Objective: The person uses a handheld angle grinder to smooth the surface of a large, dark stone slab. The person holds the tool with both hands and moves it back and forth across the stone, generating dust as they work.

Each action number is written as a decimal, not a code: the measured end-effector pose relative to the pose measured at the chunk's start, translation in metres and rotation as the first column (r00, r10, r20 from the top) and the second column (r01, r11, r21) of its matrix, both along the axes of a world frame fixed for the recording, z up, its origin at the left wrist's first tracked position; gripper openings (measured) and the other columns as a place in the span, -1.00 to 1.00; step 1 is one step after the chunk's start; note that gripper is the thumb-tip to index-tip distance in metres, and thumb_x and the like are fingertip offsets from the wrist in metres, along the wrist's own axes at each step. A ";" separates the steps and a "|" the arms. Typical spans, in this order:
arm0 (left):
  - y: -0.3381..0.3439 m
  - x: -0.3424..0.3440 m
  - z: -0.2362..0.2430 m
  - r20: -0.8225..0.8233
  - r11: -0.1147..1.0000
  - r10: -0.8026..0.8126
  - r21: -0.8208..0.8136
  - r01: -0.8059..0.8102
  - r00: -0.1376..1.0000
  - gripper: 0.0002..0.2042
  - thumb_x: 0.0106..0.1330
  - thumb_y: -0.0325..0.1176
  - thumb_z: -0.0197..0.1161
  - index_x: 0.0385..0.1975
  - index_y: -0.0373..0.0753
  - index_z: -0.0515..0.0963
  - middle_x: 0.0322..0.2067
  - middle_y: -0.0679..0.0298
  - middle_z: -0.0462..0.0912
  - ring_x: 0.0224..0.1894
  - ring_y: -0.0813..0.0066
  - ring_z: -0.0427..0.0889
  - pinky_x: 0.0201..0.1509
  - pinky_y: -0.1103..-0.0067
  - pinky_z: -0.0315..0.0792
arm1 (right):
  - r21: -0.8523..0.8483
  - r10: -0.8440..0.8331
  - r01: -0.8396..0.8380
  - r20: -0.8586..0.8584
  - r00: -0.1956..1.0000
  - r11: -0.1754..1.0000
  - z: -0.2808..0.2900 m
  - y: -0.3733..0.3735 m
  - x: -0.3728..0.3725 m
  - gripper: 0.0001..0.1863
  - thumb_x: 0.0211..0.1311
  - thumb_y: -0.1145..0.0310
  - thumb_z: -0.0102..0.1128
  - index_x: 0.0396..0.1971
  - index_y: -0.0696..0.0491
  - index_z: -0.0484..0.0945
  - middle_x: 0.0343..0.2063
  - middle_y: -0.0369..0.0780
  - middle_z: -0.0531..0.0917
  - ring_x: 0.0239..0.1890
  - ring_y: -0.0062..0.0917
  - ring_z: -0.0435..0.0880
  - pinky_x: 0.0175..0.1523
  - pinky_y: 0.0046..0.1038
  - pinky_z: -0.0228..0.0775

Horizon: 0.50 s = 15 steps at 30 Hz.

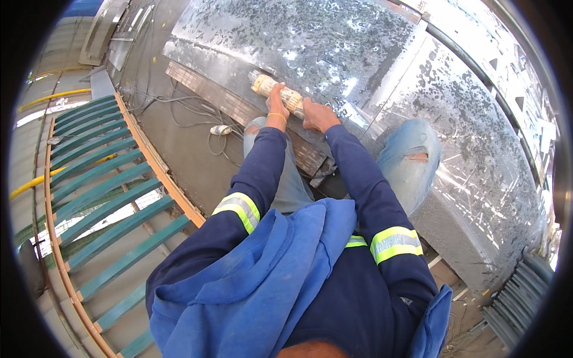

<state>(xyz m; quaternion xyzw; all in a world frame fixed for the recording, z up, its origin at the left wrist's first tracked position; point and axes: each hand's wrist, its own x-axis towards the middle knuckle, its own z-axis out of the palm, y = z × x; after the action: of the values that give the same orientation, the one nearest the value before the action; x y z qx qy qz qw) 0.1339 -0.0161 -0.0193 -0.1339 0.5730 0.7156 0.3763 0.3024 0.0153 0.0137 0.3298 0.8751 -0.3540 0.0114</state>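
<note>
Across the metal sheet [334, 48], both hands grip a tube [276, 92] pointing up-left.

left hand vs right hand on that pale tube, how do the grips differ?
The left hand wraps the pale tube near its middle; the right hand sits at its near end, against the metal sheet. The left wrist has a yellow band; the right is bare. Both sleeves are navy with reflective bands.
</note>
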 end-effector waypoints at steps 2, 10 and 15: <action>0.003 0.003 -0.001 0.000 1.000 -0.003 0.014 0.003 1.000 -0.51 0.00 -0.40 0.41 -0.04 -0.38 0.45 -0.26 0.15 0.56 -0.29 0.17 0.67 -0.22 0.21 0.62 | -0.006 -0.003 0.003 -0.004 1.000 1.000 0.003 0.000 0.004 -0.51 -0.10 0.34 0.42 -0.19 0.17 0.38 -0.32 0.08 0.71 -0.20 -0.03 0.74 -0.11 -0.12 0.57; 0.000 0.003 0.003 -0.033 0.999 0.012 -0.048 -0.013 0.999 -0.50 0.01 -0.38 0.39 -0.02 -0.41 0.45 -0.24 0.12 0.57 -0.29 0.16 0.67 -0.23 0.22 0.62 | -0.011 -0.005 0.005 -0.006 1.000 1.000 0.001 -0.003 0.000 -0.52 -0.11 0.34 0.39 -0.18 0.17 0.38 -0.34 0.07 0.72 -0.21 -0.05 0.75 -0.12 -0.14 0.58; -0.003 -0.015 -0.007 -0.048 0.999 -0.028 -0.029 0.026 0.998 -0.51 0.01 -0.37 0.39 -0.04 -0.43 0.44 -0.26 0.13 0.57 -0.30 0.16 0.67 -0.23 0.22 0.62 | -0.035 0.003 -0.003 0.002 1.000 0.999 0.001 -0.004 -0.010 -0.49 -0.11 0.34 0.41 -0.15 0.18 0.39 -0.30 0.06 0.72 -0.20 -0.07 0.75 -0.11 -0.14 0.58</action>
<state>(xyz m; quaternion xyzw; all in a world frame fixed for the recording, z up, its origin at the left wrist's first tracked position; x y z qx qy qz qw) 0.1191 -0.0189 -0.0265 -0.1141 0.5937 0.7054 0.3701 0.2923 0.0113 0.0145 0.3287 0.8692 -0.3690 0.0185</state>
